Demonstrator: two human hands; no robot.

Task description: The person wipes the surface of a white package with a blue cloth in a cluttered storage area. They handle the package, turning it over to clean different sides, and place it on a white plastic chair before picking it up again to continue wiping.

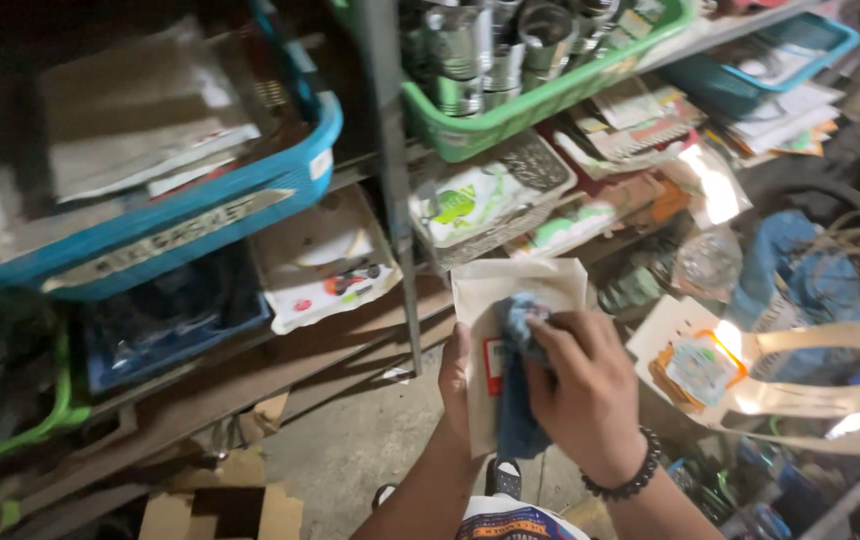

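Observation:
My left hand [457, 375] holds a flat beige paper packet [510, 285] upright by its left edge, thumb on the front. My right hand [585, 385], with a dark bead bracelet on the wrist, presses a blue cloth [516, 400] against the packet's face. The cloth hangs down below the packet. Both hands are in front of a metal shelf rack, above a concrete floor.
A blue basket [200, 215] of papers sits upper left, a green basket [540, 100] of shiny metal cylinders upper middle, and a teal basket [800, 45] at right. Packets crowd the shelves. A beige plastic chair back [830, 395] stands at right, cardboard [220, 505] lies bottom left.

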